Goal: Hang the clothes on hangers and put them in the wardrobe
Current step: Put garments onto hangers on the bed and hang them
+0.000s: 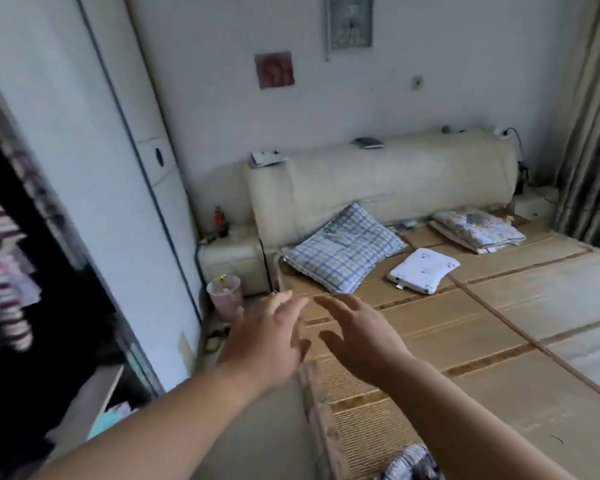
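Emptiness in both grips: your left hand (267,337) and your right hand (357,341) reach forward close together, fingers loosely spread, holding nothing, above the near edge of the tan woven-mat bed (499,341); the one loose garment visible, a crumpled grey-and-white striped cloth (409,462), lies at that edge at the bottom of view, back toward you, between your forearms and just beside the right one, so your right hand looks nearer; its long axis is cut off; the open white-doored wardrobe (84,168), with hanging striped clothes (4,289), stands to your left; no free hanger shows.
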Demonstrator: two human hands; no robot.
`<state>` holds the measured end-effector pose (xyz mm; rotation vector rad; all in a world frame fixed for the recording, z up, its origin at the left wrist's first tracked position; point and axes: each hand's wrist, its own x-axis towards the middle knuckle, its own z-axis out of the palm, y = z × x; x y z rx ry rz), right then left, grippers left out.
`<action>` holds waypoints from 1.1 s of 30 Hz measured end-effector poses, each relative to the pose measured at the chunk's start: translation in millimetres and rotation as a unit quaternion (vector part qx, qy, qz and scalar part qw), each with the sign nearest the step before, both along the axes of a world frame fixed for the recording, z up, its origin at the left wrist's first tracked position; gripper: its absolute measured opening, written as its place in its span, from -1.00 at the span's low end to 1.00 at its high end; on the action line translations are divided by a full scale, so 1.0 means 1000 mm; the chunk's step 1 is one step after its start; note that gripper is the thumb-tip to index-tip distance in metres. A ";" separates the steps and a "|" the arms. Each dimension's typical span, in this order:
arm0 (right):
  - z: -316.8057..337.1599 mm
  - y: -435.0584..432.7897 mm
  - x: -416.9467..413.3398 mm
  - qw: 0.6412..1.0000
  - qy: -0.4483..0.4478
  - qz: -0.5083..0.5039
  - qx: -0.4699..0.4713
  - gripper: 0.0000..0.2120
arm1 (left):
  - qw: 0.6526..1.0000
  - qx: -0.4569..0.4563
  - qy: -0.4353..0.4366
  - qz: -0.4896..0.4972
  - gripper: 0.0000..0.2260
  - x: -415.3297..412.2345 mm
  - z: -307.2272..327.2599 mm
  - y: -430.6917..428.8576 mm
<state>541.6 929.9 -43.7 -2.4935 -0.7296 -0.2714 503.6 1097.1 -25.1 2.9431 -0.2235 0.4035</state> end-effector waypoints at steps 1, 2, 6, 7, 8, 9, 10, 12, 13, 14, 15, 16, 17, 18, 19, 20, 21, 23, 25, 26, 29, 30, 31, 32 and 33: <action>0.014 0.028 -0.003 0.999 -0.017 0.026 0.017 -0.52 | 0.999 0.018 -0.020 0.022 -0.44 -0.012 0.015 0.027; 0.027 0.051 -0.007 0.998 -0.031 0.050 0.030 -0.54 | 0.998 0.032 -0.033 0.045 -0.45 -0.024 0.028 0.050; 0.083 0.158 -0.028 0.982 -0.101 0.153 0.050 -0.58 | 0.980 0.074 -0.108 0.150 -0.50 -0.075 0.087 0.143; 0.094 0.179 -0.033 0.977 -0.115 0.172 0.053 -0.58 | 0.974 0.084 -0.126 0.170 -0.49 -0.086 0.101 0.160; 0.107 0.204 -0.040 0.971 -0.130 0.192 0.060 -0.57 | 0.967 0.092 -0.142 0.191 -0.48 -0.098 0.115 0.179; 0.120 0.227 -0.047 0.965 -0.144 0.209 0.068 -0.57 | 0.961 0.097 -0.155 0.209 -0.48 -0.110 0.128 0.195; 0.132 0.249 -0.053 0.959 -0.158 0.224 0.074 -0.57 | 0.953 0.105 -0.169 0.228 -0.47 -0.121 0.141 0.211; 0.156 0.287 -0.062 0.946 -0.173 0.257 0.094 -0.57 | 0.936 0.122 -0.203 0.262 -0.48 -0.138 0.168 0.238; 0.170 0.306 -0.067 0.938 -0.176 0.275 0.111 -0.58 | 0.925 0.130 -0.218 0.283 -0.49 -0.146 0.182 0.252; 0.181 0.323 -0.072 0.931 -0.177 0.291 0.127 -0.59 | 0.913 0.138 -0.233 0.305 -0.50 -0.154 0.196 0.264; 0.193 0.340 -0.074 0.924 -0.181 0.306 0.144 -0.60 | 0.899 0.149 -0.246 0.329 -0.50 -0.161 0.210 0.276; 0.204 0.356 -0.075 0.915 -0.187 0.320 0.161 -0.61 | 0.883 0.165 -0.258 0.355 -0.50 -0.167 0.224 0.287; 0.213 0.369 -0.076 0.906 -0.192 0.333 0.175 -0.61 | 0.864 0.185 -0.268 0.383 -0.49 -0.172 0.236 0.295; 0.224 0.383 -0.075 0.897 -0.194 0.351 0.186 -0.60 | 0.842 0.208 -0.282 0.410 -0.49 -0.177 0.248 0.304; 0.233 0.397 -0.073 0.889 -0.191 0.368 0.192 -0.60 | 0.819 0.234 -0.298 0.431 -0.49 -0.182 0.260 0.312; 0.241 0.411 -0.069 0.881 -0.190 0.385 0.197 -0.59 | 0.797 0.258 -0.313 0.448 -0.49 -0.185 0.271 0.320; 0.250 0.425 -0.064 0.872 -0.188 0.403 0.205 -0.58 | 0.775 0.280 -0.326 0.463 -0.48 -0.187 0.281 0.327; 0.266 0.449 -0.055 0.854 -0.182 0.435 0.220 -0.57 | 0.734 0.310 -0.346 0.496 -0.44 -0.192 0.298 0.342; 0.280 0.474 -0.045 0.839 -0.178 0.464 0.221 -0.57 | 0.696 0.320 -0.362 0.531 -0.38 -0.196 0.316 0.356; 0.287 0.486 -0.041 0.832 -0.180 0.477 0.217 -0.57 | 0.681 0.320 -0.367 0.547 -0.35 -0.198 0.326 0.362; 0.310 0.523 -0.034 0.807 -0.190 0.520 0.205 -0.53 | 0.648 0.297 -0.377 0.592 -0.23 -0.200 0.354 0.372; 0.318 0.537 -0.034 0.797 -0.190 0.536 0.205 -0.51 | 0.641 0.286 -0.390 0.596 -0.21 -0.197 0.362 0.373; 0.326 0.551 -0.036 0.788 -0.181 0.551 0.208 -0.50 | 0.635 0.276 -0.406 0.596 -0.20 -0.194 0.369 0.374; 0.333 0.564 -0.039 0.781 -0.165 0.565 0.210 -0.49 | 0.628 0.264 -0.426 0.596 -0.20 -0.191 0.373 0.374; 0.341 0.577 -0.045 0.773 -0.148 0.580 0.208 -0.49 | 0.614 0.253 -0.445 0.600 -0.21 -0.187 0.377 0.375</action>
